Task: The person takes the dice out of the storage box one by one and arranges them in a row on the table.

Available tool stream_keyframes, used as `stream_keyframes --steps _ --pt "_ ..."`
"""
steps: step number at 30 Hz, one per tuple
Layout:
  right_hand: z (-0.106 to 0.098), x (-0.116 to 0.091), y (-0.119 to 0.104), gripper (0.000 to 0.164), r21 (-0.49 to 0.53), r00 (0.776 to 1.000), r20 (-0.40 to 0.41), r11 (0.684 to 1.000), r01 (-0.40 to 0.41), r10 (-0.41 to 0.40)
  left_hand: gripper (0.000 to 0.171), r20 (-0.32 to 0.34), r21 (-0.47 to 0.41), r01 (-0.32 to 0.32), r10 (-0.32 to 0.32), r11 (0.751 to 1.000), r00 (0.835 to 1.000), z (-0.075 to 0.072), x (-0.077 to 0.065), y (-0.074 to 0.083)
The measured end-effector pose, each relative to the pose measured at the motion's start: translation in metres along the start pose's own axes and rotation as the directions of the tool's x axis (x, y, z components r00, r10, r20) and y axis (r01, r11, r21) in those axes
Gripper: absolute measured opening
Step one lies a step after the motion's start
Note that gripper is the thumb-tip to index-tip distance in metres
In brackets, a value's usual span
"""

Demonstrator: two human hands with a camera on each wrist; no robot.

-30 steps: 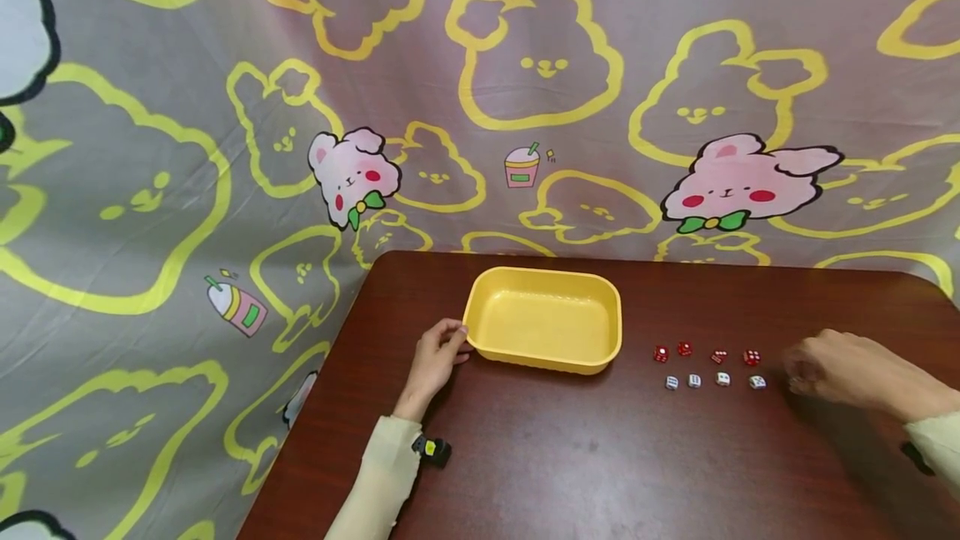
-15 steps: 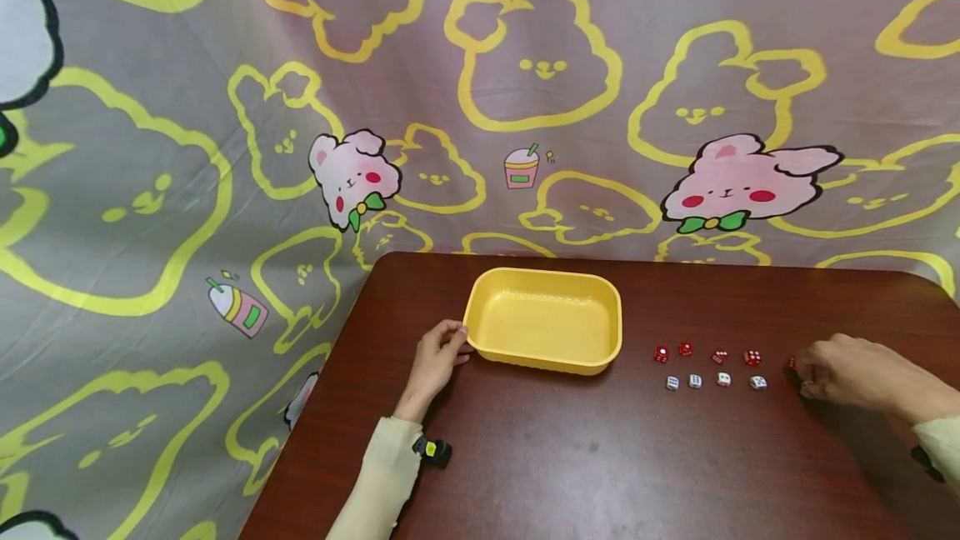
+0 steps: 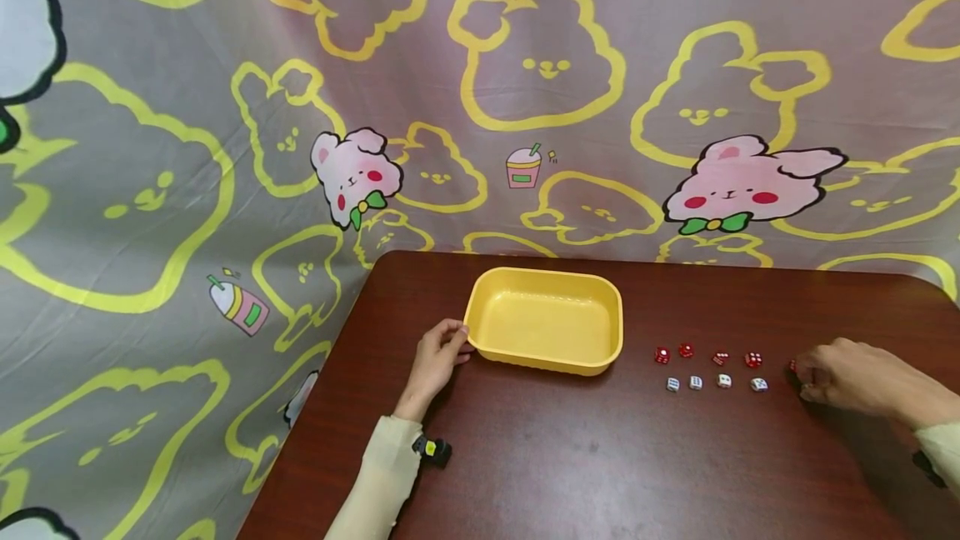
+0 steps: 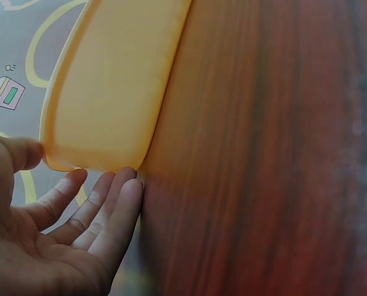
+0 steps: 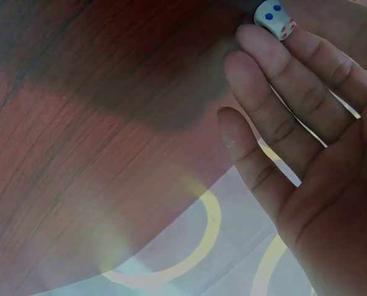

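At the far left of the table, my left hand (image 3: 437, 357) touches the end of a yellow tray (image 3: 543, 361). The left wrist view shows the thumb at one corner of the tray (image 4: 103, 92) and fairly straight fingers against its end wall. My right hand (image 3: 847, 373) is low over the table on the right. In the right wrist view it pinches a white die (image 5: 274, 20) with blue and red dots at its fingertips; the other fingers are extended. A red die (image 3: 792, 365) peeks out beside that hand, partly hidden by it.
Between tray and right hand lie two rows of dice: several red ones, such as this red die (image 3: 753, 359), behind several white ones, such as this white die (image 3: 723, 381). A patterned cloth (image 3: 585, 148) hangs behind the brown table (image 3: 570, 457).
My right hand has shifted slightly to the right, uncovering the red die beside it, and then stayed nearly still. The left hand and tray hold their place.
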State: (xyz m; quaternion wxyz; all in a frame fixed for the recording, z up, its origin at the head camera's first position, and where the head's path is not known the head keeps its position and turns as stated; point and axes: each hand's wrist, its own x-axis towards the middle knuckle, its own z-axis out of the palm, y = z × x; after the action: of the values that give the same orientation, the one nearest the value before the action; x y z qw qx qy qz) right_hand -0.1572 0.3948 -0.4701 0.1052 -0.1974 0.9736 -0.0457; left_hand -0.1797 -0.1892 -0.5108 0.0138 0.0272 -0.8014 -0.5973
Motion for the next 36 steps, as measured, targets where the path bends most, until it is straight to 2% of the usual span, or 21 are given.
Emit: stream_keyframes --steps 14,31,36 --pt "0.006 -0.005 0.002 0.038 0.0 1.0 -0.023 1.0 0.012 -0.012 0.027 0.006 -0.009 0.01 -0.01 1.0 1.0 0.001 0.0 0.0" --pt "-0.001 -0.016 0.003 0.027 0.005 0.996 -0.082 1.0 0.019 -0.018 0.028 -0.002 -0.007 0.029 -0.029 1.0 1.0 0.0 0.0 0.003" --pt "-0.007 -0.019 0.005 0.02 -0.016 0.994 -0.103 1.0 0.02 -0.022 0.027 0.008 -0.016 0.049 -0.049 0.999 0.999 -0.002 -0.006 0.013"
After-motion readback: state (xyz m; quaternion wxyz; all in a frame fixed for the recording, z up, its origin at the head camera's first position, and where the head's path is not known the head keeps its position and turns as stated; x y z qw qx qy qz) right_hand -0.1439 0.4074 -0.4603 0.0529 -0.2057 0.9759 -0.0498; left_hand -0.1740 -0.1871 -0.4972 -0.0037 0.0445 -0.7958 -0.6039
